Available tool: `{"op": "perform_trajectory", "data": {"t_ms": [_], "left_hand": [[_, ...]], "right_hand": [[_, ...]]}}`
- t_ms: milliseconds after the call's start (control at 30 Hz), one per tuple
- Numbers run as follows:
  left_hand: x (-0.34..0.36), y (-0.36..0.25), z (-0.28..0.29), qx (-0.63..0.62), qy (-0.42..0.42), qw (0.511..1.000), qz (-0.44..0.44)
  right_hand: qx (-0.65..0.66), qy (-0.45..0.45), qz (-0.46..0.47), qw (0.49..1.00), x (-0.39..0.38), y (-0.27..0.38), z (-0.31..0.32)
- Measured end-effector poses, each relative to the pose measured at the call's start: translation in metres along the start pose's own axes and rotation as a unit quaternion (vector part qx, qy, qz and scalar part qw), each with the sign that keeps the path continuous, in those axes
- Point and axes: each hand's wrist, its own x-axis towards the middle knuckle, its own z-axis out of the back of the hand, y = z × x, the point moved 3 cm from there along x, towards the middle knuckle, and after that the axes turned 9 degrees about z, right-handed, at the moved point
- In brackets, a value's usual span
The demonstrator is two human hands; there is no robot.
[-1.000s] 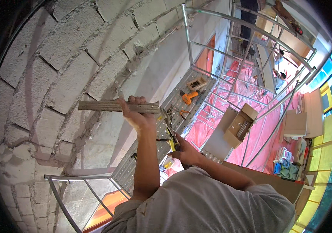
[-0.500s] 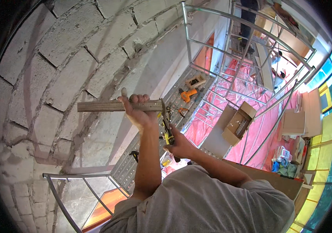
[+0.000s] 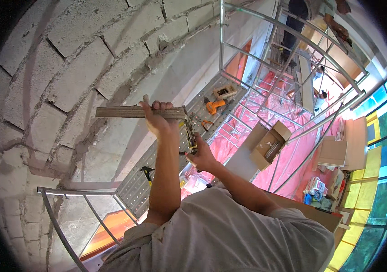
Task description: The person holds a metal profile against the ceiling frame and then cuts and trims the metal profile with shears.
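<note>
Left hand (image 3: pixel 157 119): grip closed around ribbed grey strip (image 3: pixel 130 112), held level against block wall (image 3: pixel 66 81) | Right hand (image 3: pixel 201 156): grip closed on yellow-black tool (image 3: pixel 191 136), tip at strip's right end | Below: perforated scaffold deck (image 3: pixel 157 172), orange drill (image 3: pixel 214 106)

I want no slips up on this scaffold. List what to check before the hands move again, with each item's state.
1. Left hand gripping the flat ribbed strip: ok.
2. Strip level against the block wall: ok, roughly horizontal.
3. Right hand holding the yellow-and-black tool: ok.
4. Tool tip at the strip's right end: ok.
5. Strip fixed to the wall: cannot tell.
6. Scaffold deck underfoot uncluttered: not ok, orange drill and loose tools lie there.
</note>
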Motion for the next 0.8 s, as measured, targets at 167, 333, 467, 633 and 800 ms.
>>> {"op": "perform_trajectory", "data": {"t_ms": [167,333,467,633,800], "left_hand": [[0.020,0.013,0.031,-0.024,-0.089,0.994,0.053],[0.035,0.013,0.077,-0.063,-0.130,0.986,0.082],[0.017,0.015,0.071,-0.021,-0.143,0.984,0.101],[0.007,0.016,0.076,-0.013,-0.121,0.985,0.121],[0.010,0.014,0.082,-0.006,-0.087,0.993,0.081]], "right_hand": [[-0.099,0.012,-0.014,0.995,0.006,-0.037,0.009],[-0.138,-0.005,0.009,0.990,0.001,-0.053,0.006],[-0.194,-0.026,0.083,0.977,-0.001,-0.041,0.020],[-0.204,-0.010,0.073,0.976,-0.011,-0.025,0.012],[-0.174,0.003,0.017,0.985,-0.018,-0.022,-0.010]]}}
